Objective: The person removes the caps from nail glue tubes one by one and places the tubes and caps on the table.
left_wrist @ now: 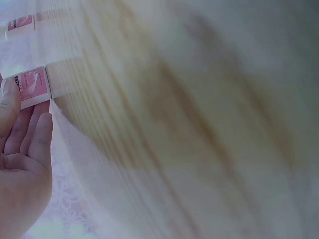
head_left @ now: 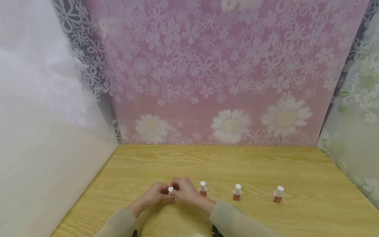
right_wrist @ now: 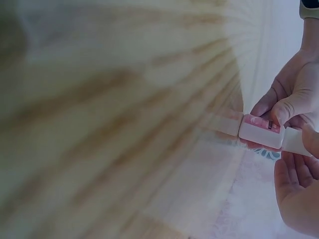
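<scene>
Looking through the head view, I count four small bottles on the desk (head_left: pixel 237 164), each with a white cap and a reddish label. Three stand free in a row to the right of the hands: second bottle (head_left: pixel 202 189), third bottle (head_left: pixel 237 192), fourth bottle (head_left: pixel 278 194), well apart from one another. The held bottle (head_left: pixel 171 192) sits between both hands, low over the near part of the desk; only its cap and a sliver of its body show there.

Left hand (head_left: pixel 154 193): grip closed on the bottle body, fingers behind the pink label in the left wrist view (left_wrist: pixel 32 88). That view is heavily blurred; another bottle lies cut off at its top left corner.

Right hand (head_left: pixel 185 190): fingers curl over the cap end. In the right wrist view the bottle (right_wrist: pixel 261 131) lies sideways, thumb of the left hand pressing on the label. I cannot tell whether the cap is loosened. Both sleeves are cut off at the frame bottom.
</scene>
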Demonstrator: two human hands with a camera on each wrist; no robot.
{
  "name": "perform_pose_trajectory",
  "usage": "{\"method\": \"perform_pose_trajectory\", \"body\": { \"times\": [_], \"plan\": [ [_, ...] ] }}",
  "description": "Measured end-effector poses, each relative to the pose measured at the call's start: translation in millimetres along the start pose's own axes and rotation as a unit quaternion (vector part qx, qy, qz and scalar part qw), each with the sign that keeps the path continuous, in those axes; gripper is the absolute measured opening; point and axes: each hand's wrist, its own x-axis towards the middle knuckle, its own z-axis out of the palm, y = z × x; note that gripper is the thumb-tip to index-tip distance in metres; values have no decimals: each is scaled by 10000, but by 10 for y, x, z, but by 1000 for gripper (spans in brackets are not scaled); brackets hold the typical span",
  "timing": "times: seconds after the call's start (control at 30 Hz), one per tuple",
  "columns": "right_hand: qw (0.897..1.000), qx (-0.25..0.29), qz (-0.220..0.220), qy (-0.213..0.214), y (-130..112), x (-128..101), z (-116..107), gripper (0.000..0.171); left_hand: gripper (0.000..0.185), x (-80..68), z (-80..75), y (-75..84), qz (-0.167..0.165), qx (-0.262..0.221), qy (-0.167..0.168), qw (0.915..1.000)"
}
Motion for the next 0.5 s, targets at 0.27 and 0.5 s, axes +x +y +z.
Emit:
{"method": "perform_pose_trajectory", "body": {
  "times": [0.27, 0.5],
  "plan": [
    [9999, -19, 102, 127, 7, -6, -8, 12, 15, 3, 5, 4, 133, 66, 53, 9999],
    [9991, -157, 224, 317, 19, 1, 8, 18, 13, 12, -9, 0, 74, 110, 79, 9999]
  ]
}}
